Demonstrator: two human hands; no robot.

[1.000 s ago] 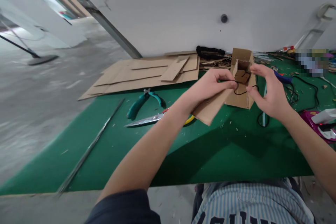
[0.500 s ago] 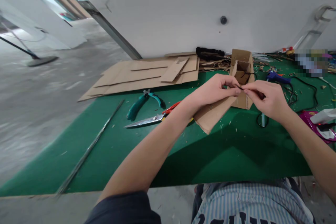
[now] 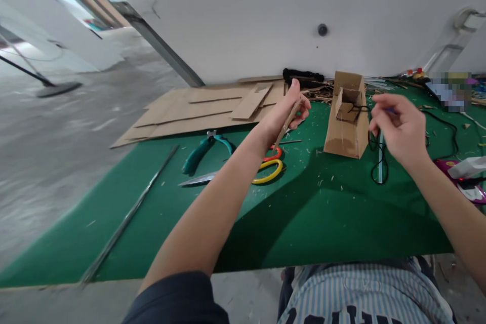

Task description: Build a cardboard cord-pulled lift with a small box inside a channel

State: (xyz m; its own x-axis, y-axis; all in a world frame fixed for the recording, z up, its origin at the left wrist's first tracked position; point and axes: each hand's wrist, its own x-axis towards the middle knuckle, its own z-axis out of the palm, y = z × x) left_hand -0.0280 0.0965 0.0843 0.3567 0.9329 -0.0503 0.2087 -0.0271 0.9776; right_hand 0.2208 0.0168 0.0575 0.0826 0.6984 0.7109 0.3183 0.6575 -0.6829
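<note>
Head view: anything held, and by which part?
Left hand: a cardboard piece, near its far end. Right hand: beside the black cord; grip cannot be told.

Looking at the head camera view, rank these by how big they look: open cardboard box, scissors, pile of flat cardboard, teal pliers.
1. Pile of flat cardboard
2. Open cardboard box
3. Scissors and teal pliers: unsure, since the left forearm covers part of the scissors.
</note>
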